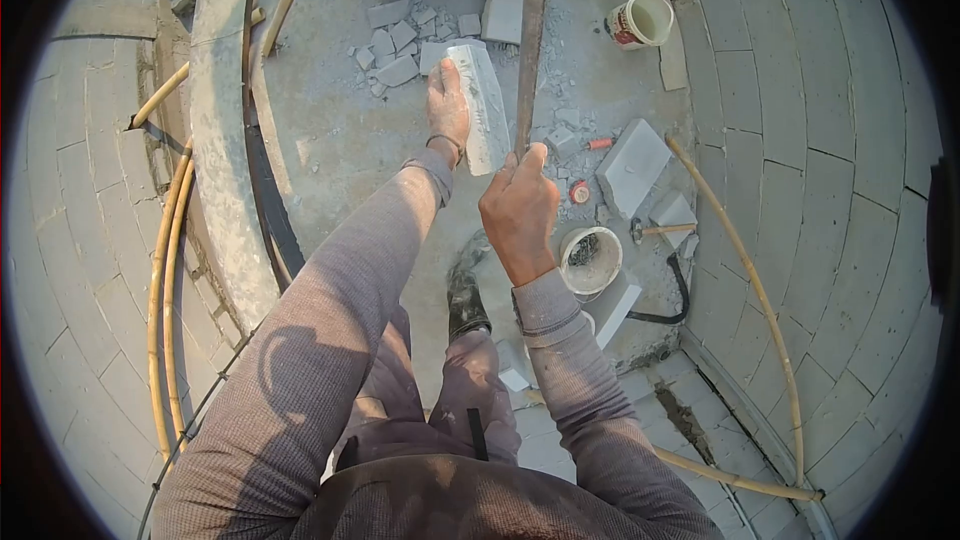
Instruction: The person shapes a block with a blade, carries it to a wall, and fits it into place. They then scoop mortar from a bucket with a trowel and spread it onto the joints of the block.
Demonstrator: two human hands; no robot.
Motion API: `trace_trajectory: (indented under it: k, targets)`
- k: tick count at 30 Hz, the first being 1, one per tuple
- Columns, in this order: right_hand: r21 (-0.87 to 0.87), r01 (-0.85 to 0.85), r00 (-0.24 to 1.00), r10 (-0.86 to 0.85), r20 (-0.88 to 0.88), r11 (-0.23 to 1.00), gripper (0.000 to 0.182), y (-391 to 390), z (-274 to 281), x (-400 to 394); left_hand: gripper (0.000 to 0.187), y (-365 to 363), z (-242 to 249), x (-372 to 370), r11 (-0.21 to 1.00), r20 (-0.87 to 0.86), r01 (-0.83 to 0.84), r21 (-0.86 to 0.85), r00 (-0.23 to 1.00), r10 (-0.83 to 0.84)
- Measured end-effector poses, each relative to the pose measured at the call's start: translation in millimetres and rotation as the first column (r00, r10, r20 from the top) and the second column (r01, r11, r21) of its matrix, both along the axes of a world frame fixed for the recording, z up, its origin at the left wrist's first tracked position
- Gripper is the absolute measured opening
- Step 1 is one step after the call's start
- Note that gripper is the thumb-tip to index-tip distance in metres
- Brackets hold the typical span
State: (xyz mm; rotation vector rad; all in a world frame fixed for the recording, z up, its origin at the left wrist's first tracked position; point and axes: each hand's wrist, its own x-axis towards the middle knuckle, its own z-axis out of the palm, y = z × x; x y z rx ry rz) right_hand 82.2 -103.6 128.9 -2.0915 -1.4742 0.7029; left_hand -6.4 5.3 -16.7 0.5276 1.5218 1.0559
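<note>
My left hand (449, 110) is closed on a long, narrow piece of pale grey-white block (482, 120), with the thumb over its near-left edge. The piece tilts slightly, and its lower end comes close to my right hand (520, 205). That hand is wrapped round the lower end of a long, straight brown-grey bar (533, 50), thumb pointing up along it. The bar runs away from me past the top of the view, to the right of the block piece. A red-and-white tape measure (579, 192) lies on the floor just right of my right hand.
Broken block rubble (400, 40) lies ahead. Right of me are a mortar bucket (607, 275), a block (633, 168), a hammer (665, 230) and another bucket (655, 20). A plank (220, 120) leans left. Bamboo poles (755, 285) and block walls (810, 90) flank the space.
</note>
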Motion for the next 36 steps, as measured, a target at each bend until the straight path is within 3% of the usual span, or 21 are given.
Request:
trace_trajectory:
  k: [2,6,8,11,12,14,16,19,21,22,24,26,28,30,34,36]
  targets:
    - [-0.374,-0.214,0.949,0.282,0.139,0.903,0.032,-9.5,-39.3,8.7,0.072,-3.0,0.2,-1.0,1.0,0.035,0.006,0.015,0.999,-0.007]
    - [-0.346,-0.198,0.969,0.235,0.069,0.917,0.032,-7.3,-20.5,10.7,0.075,-1.7,-2.8,-0.3,1.0,0.05,-0.006,0.018,0.999,0.006]
    - [-0.184,-0.07,0.995,0.055,-0.086,0.98,0.032,-3.1,9.3,5.3,0.077,-0.5,-6.2,-0.2,1.0,0.075,-0.011,-0.009,0.997,0.012]
    - [-0.07,0.035,0.995,-0.041,-0.094,0.997,0.031,-14.7,-2.6,3.7,0.076,0.9,-10.1,5.5,0.999,0.015,0.003,0.053,1.0,-0.003]
    - [-0.068,0.041,0.995,-0.047,-0.088,0.997,0.031,-21.8,-19.1,7.0,0.076,-1.2,-7.0,7.8,0.998,0.021,0.008,0.055,1.0,-0.009]
    - [-0.221,-0.207,0.968,0.232,0.094,0.953,0.02,-31.3,-56.3,16.3,0.075,-2.8,4.0,10.5,1.0,-0.09,0.001,0.007,0.996,-0.001]
    - [-0.252,-0.194,0.973,0.218,0.072,0.948,0.021,-21.1,-38.8,17.7,0.077,2.1,-1.6,5.9,0.996,-0.032,0.008,0.09,0.999,-0.005]
    - [-0.182,-0.113,0.993,0.107,-0.046,0.977,0.021,-18.9,-8.7,17.0,0.078,0.4,-7.8,5.5,0.999,0.104,0.0,-0.046,0.995,0.005]
    - [0.083,0.048,0.994,-0.04,-0.103,0.995,0.02,-20.5,-1.9,15.6,0.078,1.1,-18.6,4.5,0.997,0.107,0.042,0.06,0.993,-0.048]
    - [0.078,0.053,0.993,-0.045,-0.105,0.995,0.02,-27.5,-17.7,17.8,0.078,-1.2,-20.1,4.1,0.997,0.105,0.047,0.056,0.993,-0.052]
    - [-0.249,-0.225,0.963,0.253,0.089,0.942,0.021,-33.5,-48.5,25.4,0.077,2.0,-18.6,8.1,0.995,-0.049,0.052,0.08,0.998,-0.048]
    - [-0.258,-0.224,0.964,0.252,0.082,0.94,0.025,-33.6,-52.6,31.3,0.077,2.3,-16.4,7.1,0.995,-0.075,0.058,0.083,0.996,-0.052]
    - [-0.295,-0.232,0.965,0.258,0.051,0.927,0.03,-37.3,-38.6,27.5,0.078,-0.7,-7.2,4.3,0.996,0.123,0.068,0.054,0.99,-0.074]
    - [-0.079,-0.111,0.994,0.108,-0.035,0.991,0.027,-35.6,-23.6,23.9,0.078,-1.5,-1.2,4.8,0.996,0.243,0.074,0.042,0.967,-0.082]
    - [0.018,0.033,0.996,-0.031,-0.082,0.999,0.024,-55.2,-40.6,22.5,0.079,-2.3,-9.9,4.6,0.998,0.044,0.064,0.008,0.997,-0.065]
    - [-0.237,-0.226,0.962,0.254,0.097,0.945,0.023,-58.2,-62.3,26.4,0.087,-1.8,-10.6,3.4,0.997,-0.045,0.045,0.056,0.998,-0.042]
